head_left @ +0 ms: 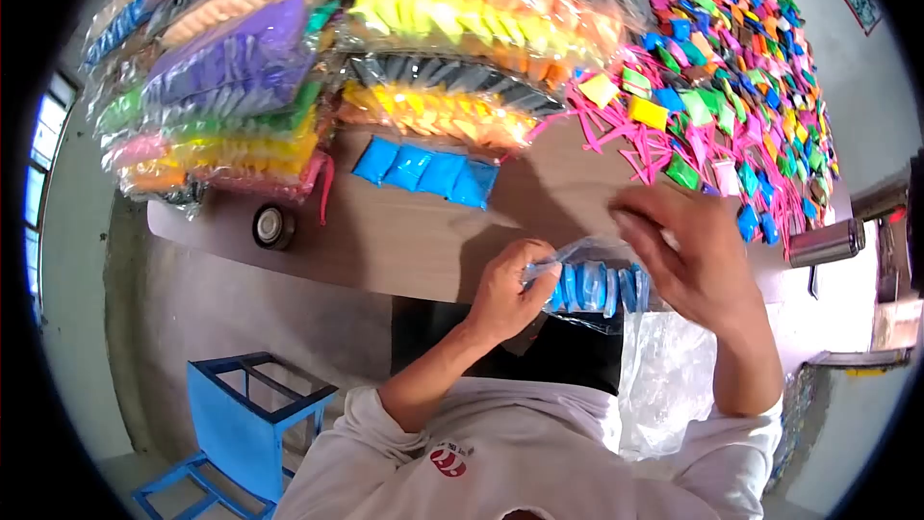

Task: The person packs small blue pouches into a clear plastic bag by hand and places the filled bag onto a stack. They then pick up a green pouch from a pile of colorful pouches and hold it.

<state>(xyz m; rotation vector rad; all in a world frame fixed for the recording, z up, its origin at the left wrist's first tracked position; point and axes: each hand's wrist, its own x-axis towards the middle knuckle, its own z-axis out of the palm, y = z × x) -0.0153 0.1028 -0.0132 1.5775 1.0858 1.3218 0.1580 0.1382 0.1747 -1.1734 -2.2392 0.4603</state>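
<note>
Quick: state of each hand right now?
Left hand: closed, pinching the clear bag with blue packets.
Right hand: fingers curled by the bag's right end; can't tell whether it holds anything.

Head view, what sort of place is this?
Probably a packing workshop: filled plastic bags stacked on the table, a heap of colourful packets, and a clear bag of blue packets in the left hand.

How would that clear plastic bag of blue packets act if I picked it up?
The clear plastic bag would probably flop, since it wrinkles beside the left hand. It might feel slippery, because it looks shiny.
</note>
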